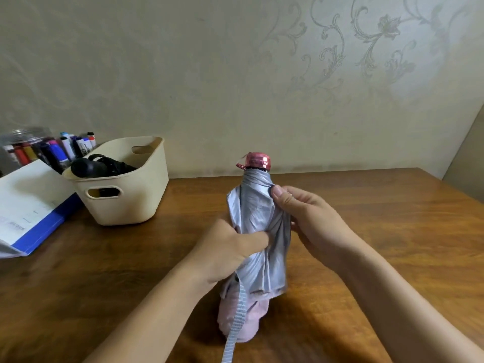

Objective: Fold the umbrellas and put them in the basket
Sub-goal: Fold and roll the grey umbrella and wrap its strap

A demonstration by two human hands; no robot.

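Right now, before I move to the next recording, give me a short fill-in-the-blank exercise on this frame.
1. The left hand and right hand both grip the silver umbrella, whose end cap is ____.
2. The other umbrella, lying in the cream basket, is ____.
3. On the table, the cream basket stands to the person's ____.

Missing words: pink; black; left.

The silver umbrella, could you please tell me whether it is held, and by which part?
Yes: the left hand grips the silver umbrella by its fabric at mid-length; the right hand pinches a fold nearer the pink cap.
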